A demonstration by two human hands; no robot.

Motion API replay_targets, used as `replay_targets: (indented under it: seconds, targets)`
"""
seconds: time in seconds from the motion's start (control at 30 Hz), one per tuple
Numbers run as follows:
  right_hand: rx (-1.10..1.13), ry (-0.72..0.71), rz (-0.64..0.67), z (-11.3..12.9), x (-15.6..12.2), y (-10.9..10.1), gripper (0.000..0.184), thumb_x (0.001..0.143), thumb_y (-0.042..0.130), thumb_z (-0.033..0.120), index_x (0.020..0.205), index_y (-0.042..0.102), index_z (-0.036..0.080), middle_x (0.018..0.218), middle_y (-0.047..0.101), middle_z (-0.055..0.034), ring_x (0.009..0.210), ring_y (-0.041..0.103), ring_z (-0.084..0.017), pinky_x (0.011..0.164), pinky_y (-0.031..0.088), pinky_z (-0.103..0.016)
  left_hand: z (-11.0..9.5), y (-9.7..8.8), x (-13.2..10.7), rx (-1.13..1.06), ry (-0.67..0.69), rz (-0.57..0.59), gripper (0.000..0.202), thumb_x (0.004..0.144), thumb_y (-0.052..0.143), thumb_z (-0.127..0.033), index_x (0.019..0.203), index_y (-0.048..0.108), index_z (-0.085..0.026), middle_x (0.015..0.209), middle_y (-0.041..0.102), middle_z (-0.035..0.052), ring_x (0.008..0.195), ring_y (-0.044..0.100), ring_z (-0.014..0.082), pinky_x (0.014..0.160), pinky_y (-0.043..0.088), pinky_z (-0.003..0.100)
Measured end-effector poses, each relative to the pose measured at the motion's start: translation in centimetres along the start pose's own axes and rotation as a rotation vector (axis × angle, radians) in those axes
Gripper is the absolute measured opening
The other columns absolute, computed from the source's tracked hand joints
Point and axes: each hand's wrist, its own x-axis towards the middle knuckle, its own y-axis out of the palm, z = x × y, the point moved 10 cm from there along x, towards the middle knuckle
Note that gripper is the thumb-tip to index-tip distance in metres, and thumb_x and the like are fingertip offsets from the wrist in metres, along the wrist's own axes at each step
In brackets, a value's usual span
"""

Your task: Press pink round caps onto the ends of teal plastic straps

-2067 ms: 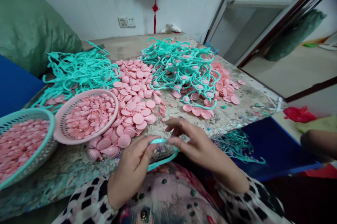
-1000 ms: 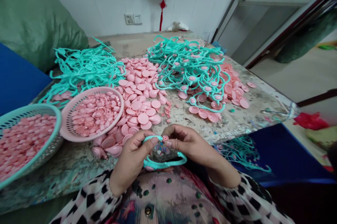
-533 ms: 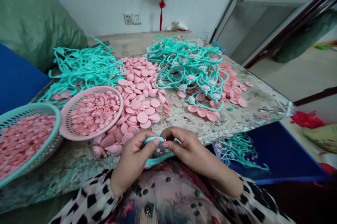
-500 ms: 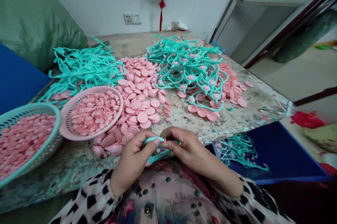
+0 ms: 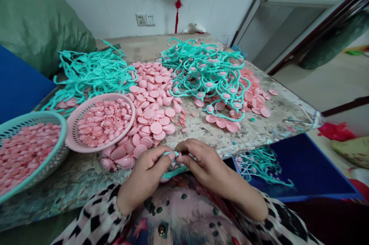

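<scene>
Close to my body at the table's front edge, my left hand (image 5: 144, 179) pinches a turquoise plastic tube (image 5: 175, 172), whose lower part curves below the fingers. My right hand (image 5: 207, 166) is closed at the tube's end, thumb and fingers on a small pink plastic piece (image 5: 180, 154). The two hands almost meet there, and the fingers hide most of the joint. Just beyond them lie loose pink rounded pieces (image 5: 156, 128) and a few tiny pink rings (image 5: 182, 118).
A pink basket (image 5: 131, 120) and a turquoise basket (image 5: 62, 137) hold small pink parts at left. Turquoise tubes are heaped at back left (image 5: 95, 72); tubes with pink ovals (image 5: 201, 64) lie back right. A blue bin (image 5: 317, 168) with more tubes sits below the right edge.
My hands stay together at the tube's end. My left hand has tilted and shifted slightly, and less of the tube shows above its thumb.
</scene>
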Motion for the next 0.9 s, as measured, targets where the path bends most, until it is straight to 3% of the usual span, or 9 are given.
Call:
replay_targets:
  seconds: [0.13, 0.37, 0.53, 0.7, 0.9]
  targets:
    - [-0.108, -0.050, -0.071, 0.3, -0.1, 0.0, 0.016, 0.096, 0.044, 0.026, 0.097, 0.057, 0.016, 0.085, 0.062, -0.0050, 0.080, 0.053, -0.017, 0.073, 0.041, -0.031, -0.7, -0.2, -0.1, -0.018, 0.066, -0.023, 0.028, 0.091, 0.045, -0.034, 0.075, 0.059, -0.016, 0.064, 0.048, -0.0036, 0.062, 0.045, 0.0102, 0.058, 0.035, 0.020]
    - [-0.374, -0.082, -0.073, 0.4, -0.6, 0.8, 0.029, 0.098, 0.035, 0.031, 0.101, 0.058, 0.014, 0.087, 0.060, -0.0082, 0.082, 0.048, -0.021, 0.075, 0.037, -0.036, -0.9, -0.3, -0.4, 0.006, 0.080, -0.039, 0.027, 0.091, 0.045, -0.032, 0.073, 0.058, -0.016, 0.066, 0.049, -0.0032, 0.064, 0.045, 0.0104, 0.059, 0.034, 0.020]
    - [-0.387, -0.119, -0.101, 1.0, -0.4, 0.8, 0.034, 0.099, 0.029, 0.030, 0.088, 0.057, 0.014, 0.076, 0.054, -0.0063, 0.075, 0.043, -0.020, 0.072, 0.035, -0.035, -1.3, 0.0, -0.6, 0.043, 0.120, -0.030, 0.026, 0.093, 0.044, -0.031, 0.075, 0.058, -0.017, 0.066, 0.048, -0.0036, 0.063, 0.043, 0.0103, 0.060, 0.033, 0.021]
    - [-0.360, -0.154, -0.112, 1.7, -0.5, 0.7, 0.029, 0.097, 0.031, 0.025, 0.084, 0.055, 0.015, 0.074, 0.051, -0.0049, 0.073, 0.041, -0.019, 0.076, 0.035, -0.037, -1.7, 0.1, -1.0, 0.042, 0.140, -0.027, 0.032, 0.096, 0.036, -0.035, 0.073, 0.049, -0.018, 0.068, 0.044, -0.0029, 0.066, 0.042, 0.0112, 0.061, 0.033, 0.023]
    - [-0.405, -0.176, -0.098, 2.0, -0.7, 0.6, 0.019, 0.092, 0.037, 0.016, 0.084, 0.054, 0.015, 0.075, 0.051, -0.0042, 0.074, 0.043, -0.019, 0.082, 0.036, -0.040, -2.2, 0.1, -1.3, 0.193, 0.180, -0.055, 0.035, 0.097, 0.033, -0.035, 0.067, 0.041, -0.019, 0.063, 0.041, -0.0033, 0.062, 0.040, 0.0122, 0.060, 0.029, 0.026]
